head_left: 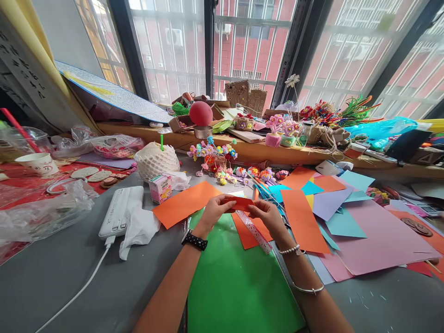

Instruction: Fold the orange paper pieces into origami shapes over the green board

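Between both hands I hold a small piece of orange paper [243, 204], raised over the far part of a green board [239, 282]. My left hand [215, 212] pinches its left end, and my right hand [268, 213] pinches its right end. Just beneath lies a ruler with a pink pattern [255, 233], resting partly on a flat orange sheet [244, 235] and partly on the green board. Another orange sheet [187, 201] lies beyond my left hand. To the right of my right hand, an orange strip [303, 222] overlaps other coloured paper.
A white power bank [121, 212] with a cable and a crumpled tissue [140, 229] sit at left. Behind them stand a small pink box [160, 188] and a netted white coconut [157, 162]. Pink sheets [381, 236] spread at right. Crafted flowers [215, 159] stand before the cluttered windowsill.
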Tool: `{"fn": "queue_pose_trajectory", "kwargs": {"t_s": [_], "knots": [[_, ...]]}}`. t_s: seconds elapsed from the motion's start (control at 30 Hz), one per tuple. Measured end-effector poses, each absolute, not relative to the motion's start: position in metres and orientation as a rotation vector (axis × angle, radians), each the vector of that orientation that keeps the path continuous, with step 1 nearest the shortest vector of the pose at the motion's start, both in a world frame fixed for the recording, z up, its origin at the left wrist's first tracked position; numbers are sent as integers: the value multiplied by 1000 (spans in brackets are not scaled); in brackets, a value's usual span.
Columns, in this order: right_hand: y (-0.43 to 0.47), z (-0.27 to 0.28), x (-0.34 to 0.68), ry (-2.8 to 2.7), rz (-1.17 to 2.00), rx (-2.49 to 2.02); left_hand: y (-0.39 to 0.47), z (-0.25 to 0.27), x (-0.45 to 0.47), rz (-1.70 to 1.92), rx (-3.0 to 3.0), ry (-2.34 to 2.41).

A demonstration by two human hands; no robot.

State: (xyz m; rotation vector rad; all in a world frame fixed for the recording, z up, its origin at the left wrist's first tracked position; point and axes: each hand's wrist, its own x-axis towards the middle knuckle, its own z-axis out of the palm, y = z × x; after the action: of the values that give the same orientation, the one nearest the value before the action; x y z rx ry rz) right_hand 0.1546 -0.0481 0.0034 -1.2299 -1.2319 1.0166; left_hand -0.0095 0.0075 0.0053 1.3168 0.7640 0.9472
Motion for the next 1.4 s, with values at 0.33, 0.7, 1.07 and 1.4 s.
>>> {"fn": "queue_pose_trajectory", "kwargs": {"t_s": [0.33,0.7,1.07,1.4], "knots": [[-49,6,154,-1221,985,-1185,5,9,-8,912,1309,738],[-51,7,154,-1242,930,-1187,6,6,-10,904,1273,726],[-49,2,153,-1348,890,-1150,4,10,-9,811,1264,765],[-49,6,150,-1407,893,-1258,7,6,-10,879,1271,750]]}}
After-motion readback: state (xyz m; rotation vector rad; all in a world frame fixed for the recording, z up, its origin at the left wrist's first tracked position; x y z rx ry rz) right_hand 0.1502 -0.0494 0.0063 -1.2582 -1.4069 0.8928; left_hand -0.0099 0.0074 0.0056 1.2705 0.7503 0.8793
